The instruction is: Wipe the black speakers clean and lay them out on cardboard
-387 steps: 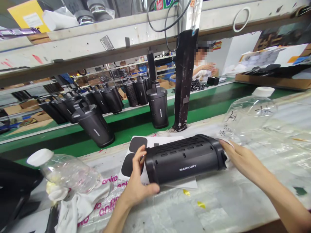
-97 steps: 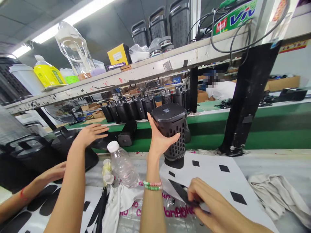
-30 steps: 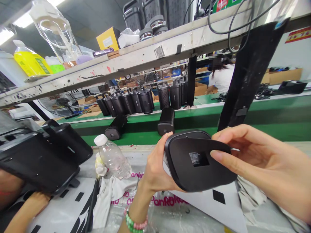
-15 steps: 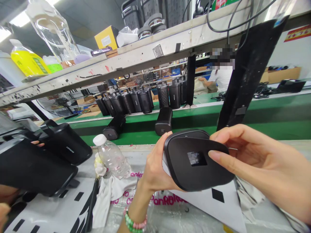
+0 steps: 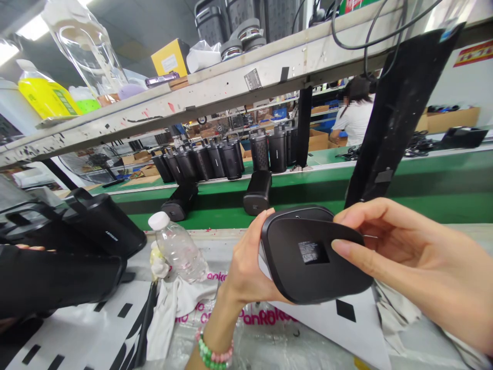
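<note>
My left hand point(image 5: 246, 267) is wrapped round the side of a black speaker point(image 5: 308, 210), whose end faces me. Between thumb and fingers, my right hand point(image 5: 400, 257) pinches the right edge of a thin black pad point(image 5: 285, 257) with a small printed label point(image 5: 314, 253). The pad lies over most of the speaker's end, with its upper right edge lifted off the rim. Below the speaker lies a white sheet point(image 5: 365, 329) with a black square on it.
A clear bottle point(image 5: 181, 252) and white cloth point(image 5: 169, 313) are left of my hands. Black speakers point(image 5: 258, 192) lie on the green conveyor point(image 5: 319, 195). Another person's fingers point(image 5: 33, 248) hold a speaker point(image 5: 57, 277) at the far left. A shelf point(image 5: 215, 77) crosses above.
At the far left, the other person's speaker has tilted and shifted. The speakers on the conveyor have moved slightly left. My hands and the pad look nearly the same.
</note>
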`<state>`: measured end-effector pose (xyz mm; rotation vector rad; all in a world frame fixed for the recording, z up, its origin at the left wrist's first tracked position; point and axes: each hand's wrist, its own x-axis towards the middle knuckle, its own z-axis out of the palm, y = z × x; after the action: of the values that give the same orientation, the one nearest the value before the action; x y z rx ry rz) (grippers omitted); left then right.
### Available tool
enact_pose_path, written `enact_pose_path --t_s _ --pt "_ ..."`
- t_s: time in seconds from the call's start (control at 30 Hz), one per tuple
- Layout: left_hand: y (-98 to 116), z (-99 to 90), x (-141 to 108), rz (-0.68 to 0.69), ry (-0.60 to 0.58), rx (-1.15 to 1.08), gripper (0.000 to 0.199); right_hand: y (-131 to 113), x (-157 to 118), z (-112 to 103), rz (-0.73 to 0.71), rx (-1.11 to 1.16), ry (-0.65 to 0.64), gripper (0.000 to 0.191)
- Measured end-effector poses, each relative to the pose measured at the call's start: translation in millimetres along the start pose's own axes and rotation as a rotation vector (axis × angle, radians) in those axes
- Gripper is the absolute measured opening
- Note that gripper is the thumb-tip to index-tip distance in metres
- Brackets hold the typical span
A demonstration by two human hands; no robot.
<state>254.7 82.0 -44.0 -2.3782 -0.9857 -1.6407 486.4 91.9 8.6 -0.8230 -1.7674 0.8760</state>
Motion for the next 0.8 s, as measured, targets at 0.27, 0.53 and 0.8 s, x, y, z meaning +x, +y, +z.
enact_pose_path --t_s 0.27,0.53,0.8 --pt "-0.8 0.2 -2.4 -0.012 -0.013 0.015 0.132 -0.6 0.6 0.9 0.002 -0.035 0.006 0.027" --pt "-1.1 0.8 -2.5 0.022 -0.005 0.008 0.127 -3.4 0.4 3.2 -0.015 -0.054 0.040 0.027" --pt "0.0 1.0 -2.3 0.018 -0.009 0.026 0.133 -9.7 -0.1 5.7 0.022 -0.087 0.041 0.030"
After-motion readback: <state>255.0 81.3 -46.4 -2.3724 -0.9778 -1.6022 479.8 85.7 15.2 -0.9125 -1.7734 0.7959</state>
